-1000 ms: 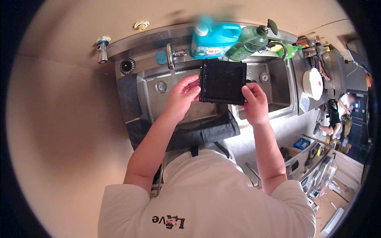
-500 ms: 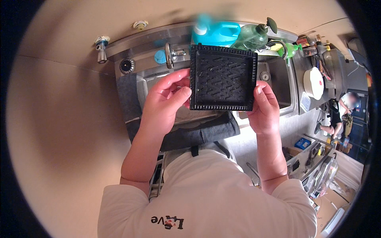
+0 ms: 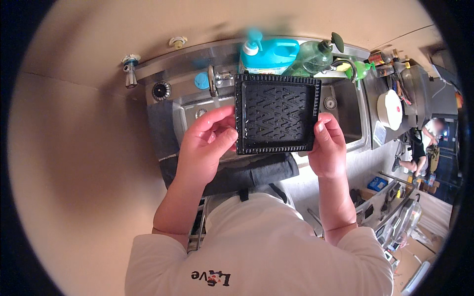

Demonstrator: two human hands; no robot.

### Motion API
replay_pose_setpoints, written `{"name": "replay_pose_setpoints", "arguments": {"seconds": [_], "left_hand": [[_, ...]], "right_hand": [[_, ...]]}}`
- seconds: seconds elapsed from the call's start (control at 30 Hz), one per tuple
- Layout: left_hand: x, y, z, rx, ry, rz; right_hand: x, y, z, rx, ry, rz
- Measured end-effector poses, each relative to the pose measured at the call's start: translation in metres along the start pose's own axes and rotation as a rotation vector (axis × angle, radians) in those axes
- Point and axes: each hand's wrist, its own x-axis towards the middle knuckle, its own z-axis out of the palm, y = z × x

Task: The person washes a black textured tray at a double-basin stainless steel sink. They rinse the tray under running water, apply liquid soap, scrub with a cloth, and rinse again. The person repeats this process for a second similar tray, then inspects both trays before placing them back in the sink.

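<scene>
Between my hands is a square black tray [image 3: 279, 116] with a ribbed rim and a zigzag pattern raised on its floor; wet drops glint on it. My left hand [image 3: 210, 140] grips its left edge, thumb on the rim and fingers behind. On the opposite side my right hand [image 3: 328, 143] pinches the lower right edge. Held over the double sink, the tray hides part of both basins. Behind its left side stands a curved metal faucet [image 3: 213, 81]. The left basin [image 3: 185, 111] shows its drain beside my left hand.
Along the back ledge stand a turquoise pump jug [image 3: 269, 55], a green pump bottle [image 3: 316, 60] and a small green spray bottle [image 3: 362, 70]. A dark cloth [image 3: 256, 173] drapes the sink's front edge. A white lidded container [image 3: 390, 109] sits right. Another person [image 3: 424, 145] is far right.
The tray and both my hands have come slightly lower in the picture, toward me. More of the faucet and the left drain shows now. Both hands keep their hold.
</scene>
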Motion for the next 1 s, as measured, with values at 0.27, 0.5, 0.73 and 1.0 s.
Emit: {"name": "replay_pose_setpoints", "arguments": {"seconds": [0.27, 0.5, 0.73, 1.0], "left_hand": [[-0.007, 0.005, -0.002, 0.063, 0.020, 0.029], [-0.010, 0.003, -0.008, 0.078, 0.051, 0.035], [-0.009, -0.001, -0.012, 0.073, 0.063, 0.042], [-0.007, -0.003, -0.012, -0.032, 0.087, 0.069]], "right_hand": [[0.001, 0.002, 0.001, -0.006, -0.068, -0.028], [-0.002, -0.004, 0.012, 0.012, -0.101, 0.003], [-0.001, -0.009, 0.010, -0.009, -0.157, 0.037], [0.001, -0.013, 0.014, 0.067, -0.173, 0.054]]}}
